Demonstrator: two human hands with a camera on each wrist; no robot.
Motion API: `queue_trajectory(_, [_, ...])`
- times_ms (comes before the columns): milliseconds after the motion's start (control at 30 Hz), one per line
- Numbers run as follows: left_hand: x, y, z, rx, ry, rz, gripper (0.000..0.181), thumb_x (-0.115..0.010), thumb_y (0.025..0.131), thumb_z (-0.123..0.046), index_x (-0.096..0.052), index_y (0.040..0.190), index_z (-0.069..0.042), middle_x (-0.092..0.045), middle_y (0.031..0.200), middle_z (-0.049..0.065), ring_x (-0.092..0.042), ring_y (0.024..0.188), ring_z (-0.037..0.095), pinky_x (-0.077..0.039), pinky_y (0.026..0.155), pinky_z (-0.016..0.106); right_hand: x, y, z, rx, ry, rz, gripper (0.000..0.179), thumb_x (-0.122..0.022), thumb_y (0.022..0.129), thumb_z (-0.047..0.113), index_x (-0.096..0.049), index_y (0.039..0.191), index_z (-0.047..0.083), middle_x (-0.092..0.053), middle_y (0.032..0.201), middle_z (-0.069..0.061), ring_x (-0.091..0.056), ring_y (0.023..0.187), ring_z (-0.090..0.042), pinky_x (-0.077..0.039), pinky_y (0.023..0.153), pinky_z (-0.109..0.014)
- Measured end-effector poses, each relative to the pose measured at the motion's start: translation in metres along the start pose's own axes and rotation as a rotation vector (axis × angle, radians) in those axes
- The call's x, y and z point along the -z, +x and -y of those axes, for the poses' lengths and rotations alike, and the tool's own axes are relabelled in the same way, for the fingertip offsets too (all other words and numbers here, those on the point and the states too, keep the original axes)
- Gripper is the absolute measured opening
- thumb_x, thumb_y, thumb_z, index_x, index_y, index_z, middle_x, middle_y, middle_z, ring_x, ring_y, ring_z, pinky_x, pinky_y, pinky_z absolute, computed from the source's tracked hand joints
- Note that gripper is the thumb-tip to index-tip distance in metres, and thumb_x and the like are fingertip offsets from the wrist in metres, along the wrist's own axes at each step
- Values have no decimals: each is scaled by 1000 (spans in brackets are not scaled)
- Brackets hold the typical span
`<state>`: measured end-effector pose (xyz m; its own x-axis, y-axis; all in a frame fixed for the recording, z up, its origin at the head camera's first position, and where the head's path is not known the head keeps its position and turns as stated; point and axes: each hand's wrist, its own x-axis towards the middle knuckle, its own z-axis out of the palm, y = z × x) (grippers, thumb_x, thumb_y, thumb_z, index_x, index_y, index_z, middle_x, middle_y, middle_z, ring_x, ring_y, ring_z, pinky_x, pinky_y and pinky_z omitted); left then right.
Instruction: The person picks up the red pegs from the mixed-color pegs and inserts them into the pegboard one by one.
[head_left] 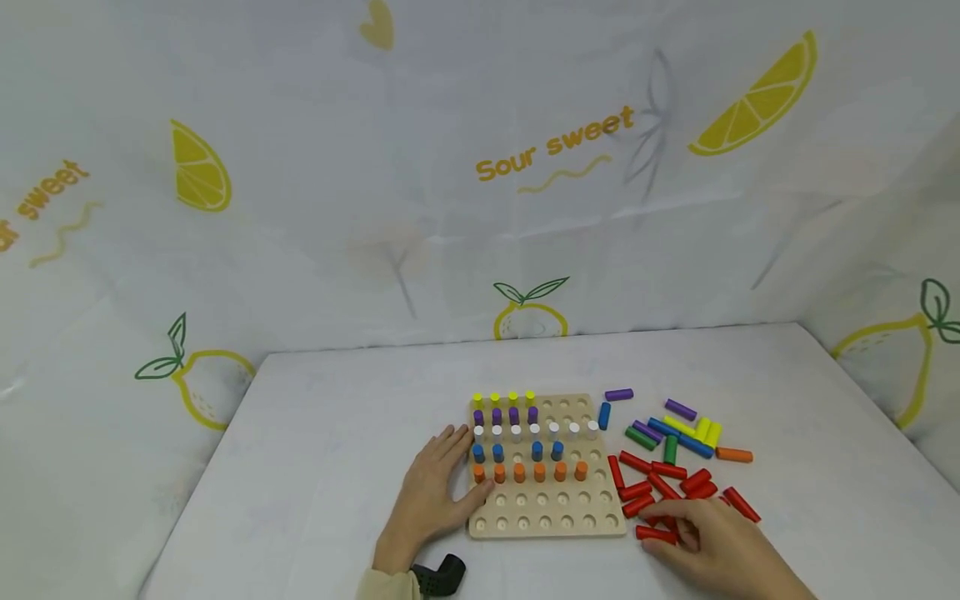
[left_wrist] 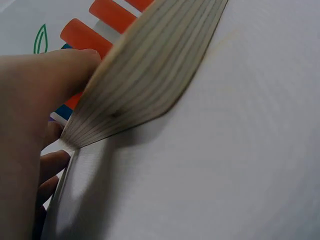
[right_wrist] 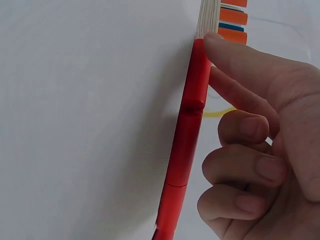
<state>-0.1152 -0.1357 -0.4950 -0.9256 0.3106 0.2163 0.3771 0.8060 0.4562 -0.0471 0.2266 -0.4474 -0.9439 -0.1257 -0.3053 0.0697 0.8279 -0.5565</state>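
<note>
A wooden pegboard (head_left: 551, 533) lies flat on the table, with rows of upright yellow, purple, white, blue and orange pegs (head_left: 540, 472). Its two nearest rows of holes hold no pegs. My left hand (head_left: 427, 492) rests along the board's left edge, fingers extended, with the thumb over its top. Right of the board, my right hand (head_left: 712, 537) is low over a pile of loose red pegs. Its thumb lies beside one red peg (head_left: 656, 534), forefinger spread apart from it; the other fingers curl in. The right wrist view shows the thumb tip right at a red peg (right_wrist: 196, 75).
Beyond the red pile lie loose blue, green, yellow, purple and orange pegs (head_left: 734, 455). A black device (head_left: 442, 577) sits at my left wrist. A white cloth (head_left: 322, 208) printed with lemons rises behind the table.
</note>
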Motion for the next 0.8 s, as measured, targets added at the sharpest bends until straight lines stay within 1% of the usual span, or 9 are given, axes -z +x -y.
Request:
queue_trajectory(133, [2,0,3,0,-4,24,73,-66,89,-57,-55,149,-16,-54,155,0,-46,149,26,-37,126,48,-4,3,6,-62,-62,-22,35,-87,77,37,-79,110,26,-47,57,4,-44,55,-8,-31,49,-17])
queue_trajectory(200, [3,0,3,-3,-7,36,73,-66,90,-57,-54,149,-17,-53,156,0,-45,150,26,-36,126,48,-5,4,9,-77,-97,-30,36,-88,76,37,-80,109,26,-48,58,4,-44,56,-8,-31,50,-18])
queue_trajectory(300, [6,-1,4,-5,-7,56,73,-65,90,-57,-53,151,-18,-52,157,1,-44,150,26,-35,126,49,-7,7,11,-73,-151,-32,36,-89,74,38,-80,107,27,-53,62,8,-45,60,-6,-36,53,-17])
queue_trajectory(467, [10,-2,6,-3,-10,81,71,-65,90,-56,-52,151,-22,-51,157,1,-43,151,27,-33,127,51,-9,9,12,-64,-193,-32,31,-89,74,37,-80,102,27,-59,69,15,-48,65,-5,-44,58,-17])
queue_trajectory(633, [12,-3,9,-13,-17,88,70,-64,91,-56,-51,151,-23,-50,158,1,-42,152,26,-32,128,49,-9,10,14,-52,-209,-31,28,-88,75,37,-80,100,28,-59,70,14,-48,67,-6,-42,57,-18])
queue_trajectory(800, [12,-3,12,-21,-20,73,69,-64,90,-56,-53,150,-23,-52,157,0,-43,151,25,-34,127,48,-7,8,17,-37,-217,-31,25,-88,76,37,-80,98,30,-57,69,14,-46,66,-5,-39,56,-18])
